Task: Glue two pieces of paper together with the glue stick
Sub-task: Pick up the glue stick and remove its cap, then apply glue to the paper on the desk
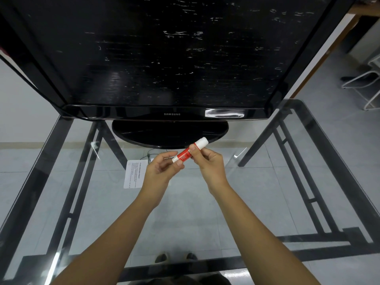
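Note:
A red glue stick (185,154) with a white cap and a white base is held above the glass table, tilted with the cap up to the right. My left hand (162,168) pinches its white base end. My right hand (207,161) grips the red body just below the cap, thumb on top. A printed sheet of paper (134,173) lies flat on the glass just left of my left hand, partly hidden by my wrist. Only this one sheet is visible.
A large black television (164,58) stands on an oval base (144,134) right behind my hands. The glass table top (267,192) rests on a black metal frame (298,177). A white chair frame (364,83) stands on the tiled floor at the far right.

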`<control>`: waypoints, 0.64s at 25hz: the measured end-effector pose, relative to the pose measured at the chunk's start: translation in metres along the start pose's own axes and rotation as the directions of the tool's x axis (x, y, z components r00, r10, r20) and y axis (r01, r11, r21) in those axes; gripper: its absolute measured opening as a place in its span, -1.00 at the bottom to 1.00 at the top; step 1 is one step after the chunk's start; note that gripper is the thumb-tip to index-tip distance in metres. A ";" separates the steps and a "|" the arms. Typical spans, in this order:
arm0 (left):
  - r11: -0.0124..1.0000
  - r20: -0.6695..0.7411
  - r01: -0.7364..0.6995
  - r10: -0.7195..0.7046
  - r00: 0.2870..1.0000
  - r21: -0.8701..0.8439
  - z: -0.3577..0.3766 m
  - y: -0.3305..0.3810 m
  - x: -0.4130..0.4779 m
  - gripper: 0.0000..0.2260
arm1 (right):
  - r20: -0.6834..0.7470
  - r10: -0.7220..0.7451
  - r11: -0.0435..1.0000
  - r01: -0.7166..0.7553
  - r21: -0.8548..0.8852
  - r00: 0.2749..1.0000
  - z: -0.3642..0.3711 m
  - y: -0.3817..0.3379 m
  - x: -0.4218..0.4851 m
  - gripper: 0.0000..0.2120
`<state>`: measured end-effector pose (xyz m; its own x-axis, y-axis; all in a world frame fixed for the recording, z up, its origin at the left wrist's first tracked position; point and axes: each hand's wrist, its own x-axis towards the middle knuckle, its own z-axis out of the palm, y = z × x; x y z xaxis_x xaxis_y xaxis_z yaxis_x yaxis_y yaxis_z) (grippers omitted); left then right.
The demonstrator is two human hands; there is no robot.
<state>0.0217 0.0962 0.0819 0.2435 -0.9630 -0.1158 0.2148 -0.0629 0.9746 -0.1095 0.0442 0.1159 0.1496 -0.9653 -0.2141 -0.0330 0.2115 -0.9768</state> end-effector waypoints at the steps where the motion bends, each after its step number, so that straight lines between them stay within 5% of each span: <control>1: 1.000 -0.017 0.000 -0.001 1.000 -0.017 -0.002 0.000 0.000 -0.72 | 0.031 0.002 1.000 -0.002 0.000 1.000 0.001 0.001 0.000 -0.74; 6: 0.998 -0.090 0.034 -0.038 0.995 -0.049 -0.018 0.001 0.001 -0.74 | 0.183 0.035 0.997 -0.022 -0.072 0.983 0.006 0.014 0.009 -0.42; 11: 0.994 -0.200 0.036 -0.056 0.978 -0.103 -0.046 0.009 -0.002 -0.78 | -0.026 0.047 0.945 -0.052 -0.321 0.999 0.028 0.064 0.028 -0.65; 16: 0.987 -0.266 0.031 -0.073 0.961 -0.157 -0.072 0.016 -0.004 -0.77 | -0.013 0.109 0.810 -0.096 -0.579 0.994 0.067 0.104 0.041 -0.55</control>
<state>0.0925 0.1182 0.0845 0.4698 -0.8515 -0.2330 0.3684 -0.0507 0.9283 -0.0402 0.0370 0.0057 0.1328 -0.9382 -0.3197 -0.6133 0.1756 -0.7700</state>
